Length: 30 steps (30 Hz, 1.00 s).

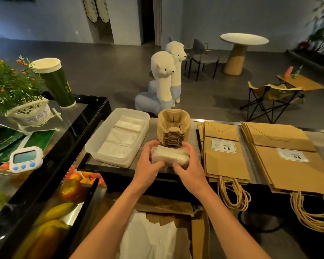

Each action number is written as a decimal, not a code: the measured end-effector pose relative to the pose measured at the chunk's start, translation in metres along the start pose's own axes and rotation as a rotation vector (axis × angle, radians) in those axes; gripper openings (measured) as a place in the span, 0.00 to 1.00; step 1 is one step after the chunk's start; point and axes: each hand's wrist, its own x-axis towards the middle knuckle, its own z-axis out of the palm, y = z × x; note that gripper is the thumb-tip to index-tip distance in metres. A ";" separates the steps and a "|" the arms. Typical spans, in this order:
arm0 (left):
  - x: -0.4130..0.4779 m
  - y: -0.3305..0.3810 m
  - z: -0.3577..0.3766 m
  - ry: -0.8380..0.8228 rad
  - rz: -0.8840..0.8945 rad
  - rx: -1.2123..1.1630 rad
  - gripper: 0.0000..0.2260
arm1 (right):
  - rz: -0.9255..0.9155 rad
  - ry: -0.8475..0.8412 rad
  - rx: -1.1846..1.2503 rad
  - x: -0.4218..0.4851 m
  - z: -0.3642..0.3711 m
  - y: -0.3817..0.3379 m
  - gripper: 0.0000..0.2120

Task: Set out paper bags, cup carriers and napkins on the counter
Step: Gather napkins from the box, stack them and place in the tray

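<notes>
Now | left hand [149, 161], right hand [188, 166] curled, gripping napkin stack [169, 156] | apparently above counter [195, 131]

The napkins [169, 156] are thin white paper, soft and matt, and more lie in a frosted, semi-clear plastic tub [108, 144]. The cup carriers [173, 126] are rough brown moulded pulp; the paper bags [224, 157] are matt brown kraft paper with twisted cord handles [232, 195]. The counter [195, 139] looks like dull grey metal, beside a glossy black glass case [71, 128].
</notes>
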 end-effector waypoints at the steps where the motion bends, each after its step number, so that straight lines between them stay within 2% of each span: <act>1: 0.000 0.001 0.001 -0.001 0.007 0.005 0.29 | 0.007 0.011 0.016 0.000 0.002 -0.001 0.34; 6: -0.001 0.003 0.012 -0.043 -0.008 0.009 0.29 | 0.035 -0.036 0.087 0.003 0.010 -0.004 0.34; 11: -0.001 -0.001 0.007 -0.023 0.018 0.028 0.28 | 0.050 0.019 0.133 0.004 0.007 -0.001 0.34; 14: -0.001 -0.005 0.005 -0.026 0.094 0.146 0.30 | 0.050 0.069 0.131 0.004 0.004 0.000 0.30; 17: 0.000 -0.009 0.006 -0.012 0.147 0.241 0.27 | 0.058 0.103 0.121 0.003 0.004 0.001 0.28; 22: 0.001 -0.009 0.011 -0.003 0.077 0.148 0.25 | 0.069 0.023 0.085 0.006 0.008 0.002 0.34; 30: 0.000 -0.006 0.015 0.019 0.066 0.072 0.26 | 0.048 0.034 0.090 0.004 0.015 0.001 0.31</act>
